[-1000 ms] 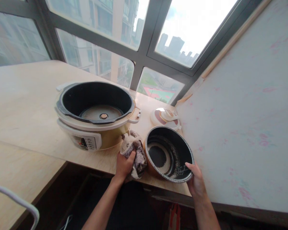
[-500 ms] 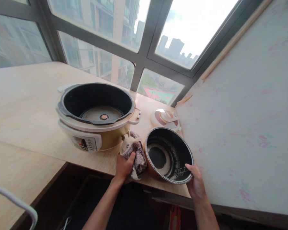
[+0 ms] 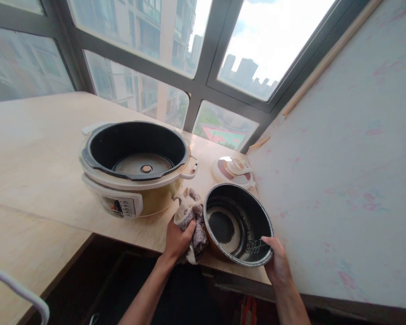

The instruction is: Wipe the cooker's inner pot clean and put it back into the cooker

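Note:
My left hand (image 3: 177, 239) grips a crumpled grey and white cloth (image 3: 192, 216), pressed against the left outer side of a dark inner pot (image 3: 237, 224). The pot stands slightly tilted on the wooden counter (image 3: 37, 149), its bottom pale and worn, with white marks inside the near wall. My right hand (image 3: 278, 264) holds the pot's near right rim, thumb over the edge. To the left stands an electric cooker (image 3: 135, 169), open and without a lid, with a control panel on its front.
A white and red cooker lid (image 3: 233, 171) lies behind the pot by the pale wall (image 3: 341, 158). Large windows (image 3: 176, 54) run along the back. A white curved bar (image 3: 20, 289) shows at the lower left. The counter's front edge drops to a dark floor.
The view has shifted slightly. My left hand with the cloth has edged up along the pot's side; my right hand stays on the rim.

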